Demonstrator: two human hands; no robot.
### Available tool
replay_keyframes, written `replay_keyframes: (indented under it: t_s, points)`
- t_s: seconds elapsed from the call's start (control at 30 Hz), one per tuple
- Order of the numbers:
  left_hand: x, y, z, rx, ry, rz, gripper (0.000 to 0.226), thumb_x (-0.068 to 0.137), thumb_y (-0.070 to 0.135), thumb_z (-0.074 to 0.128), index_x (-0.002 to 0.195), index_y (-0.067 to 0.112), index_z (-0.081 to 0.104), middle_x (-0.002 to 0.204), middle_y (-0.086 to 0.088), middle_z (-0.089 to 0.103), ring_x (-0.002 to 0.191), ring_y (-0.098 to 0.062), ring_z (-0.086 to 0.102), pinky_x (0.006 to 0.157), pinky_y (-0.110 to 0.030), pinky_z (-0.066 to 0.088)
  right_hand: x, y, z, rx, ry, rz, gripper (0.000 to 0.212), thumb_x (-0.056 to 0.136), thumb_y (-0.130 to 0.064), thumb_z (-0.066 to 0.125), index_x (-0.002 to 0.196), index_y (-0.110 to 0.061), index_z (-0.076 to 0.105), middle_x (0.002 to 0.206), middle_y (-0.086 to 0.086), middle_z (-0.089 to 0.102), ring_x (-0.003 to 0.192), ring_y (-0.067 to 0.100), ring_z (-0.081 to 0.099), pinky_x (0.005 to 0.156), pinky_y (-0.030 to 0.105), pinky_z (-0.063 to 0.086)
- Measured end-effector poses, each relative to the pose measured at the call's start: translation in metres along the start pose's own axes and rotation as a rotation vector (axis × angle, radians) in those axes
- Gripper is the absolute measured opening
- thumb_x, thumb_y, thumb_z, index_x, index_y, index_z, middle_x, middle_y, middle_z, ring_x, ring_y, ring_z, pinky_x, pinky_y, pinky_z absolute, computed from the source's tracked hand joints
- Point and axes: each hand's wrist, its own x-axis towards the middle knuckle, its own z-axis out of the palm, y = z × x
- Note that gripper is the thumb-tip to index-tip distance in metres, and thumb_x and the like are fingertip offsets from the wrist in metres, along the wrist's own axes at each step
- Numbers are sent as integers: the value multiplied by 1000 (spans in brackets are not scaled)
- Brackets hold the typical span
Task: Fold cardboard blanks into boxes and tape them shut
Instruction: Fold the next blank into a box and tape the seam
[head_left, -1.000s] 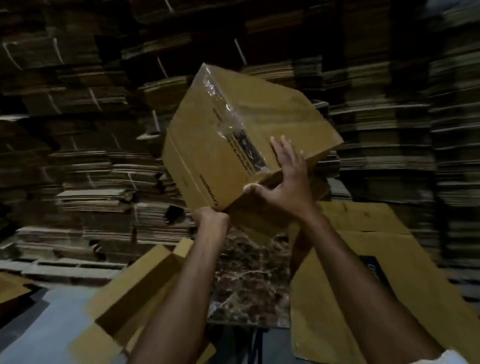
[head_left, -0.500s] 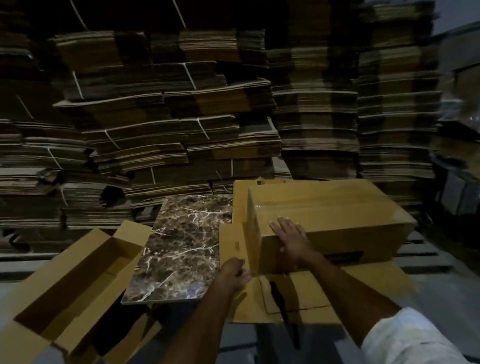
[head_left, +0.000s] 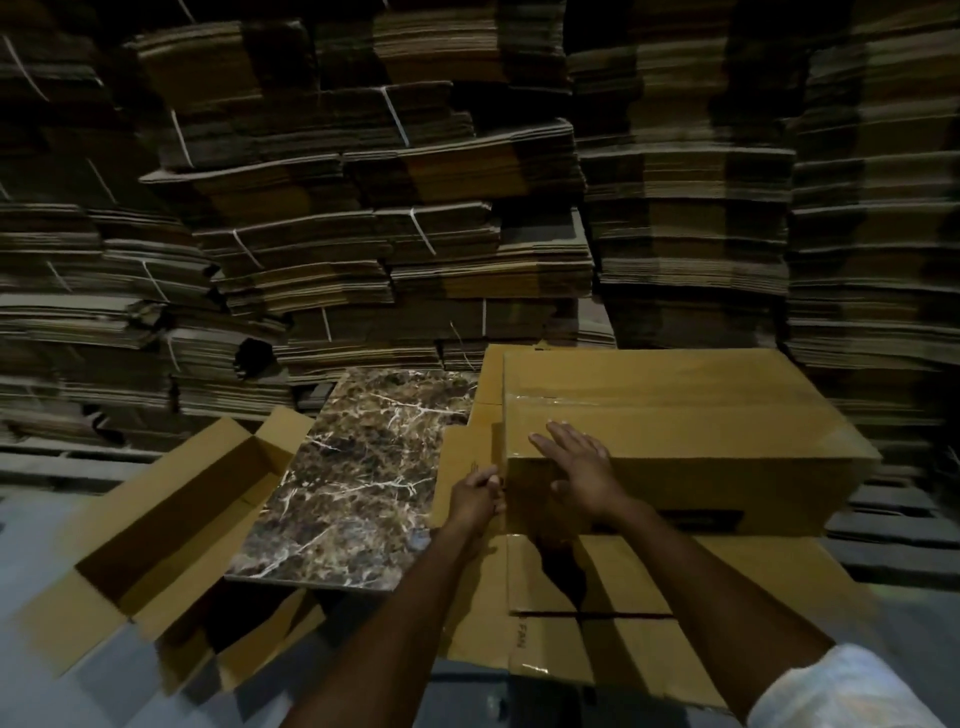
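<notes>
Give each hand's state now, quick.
Left hand: curled at the end of the taped box; grip cannot be told.
Right hand: open, flat on the taped box.

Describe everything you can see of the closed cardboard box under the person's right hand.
The closed box is a long brown cardboard carton lying lengthwise on flat cardboard blanks, right of the marble-patterned slab. Clear glossy tape runs along its top seam. Dark print shows low on its near side. The right hand rests flat over its near top edge; the left hand touches its left end, grip unclear.
</notes>
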Motion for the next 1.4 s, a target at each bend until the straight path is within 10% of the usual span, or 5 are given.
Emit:
replay_keyframes:
  t_s: [0.27, 1.4]
  points:
    - [10, 6, 23, 99, 33, 297, 26, 106, 11, 50, 128, 18, 61, 116, -2, 64, 99, -19, 64, 77, -36, 55, 8, 12, 5, 25, 72, -5, 82, 92, -19, 70, 156, -45, 27, 170, -10, 10, 156, 15, 4, 123, 41, 4]
    - [-8, 19, -15, 179, -187, 220, 32, 90, -3, 44, 70, 20, 55, 80, -4, 60, 77, -19, 57, 64, -28, 39, 6, -7, 24, -68, 250, 104, 78, 83, -25, 76, 150, -41, 38, 164, -12, 26, 152, 13, 20, 122, 40, 11]
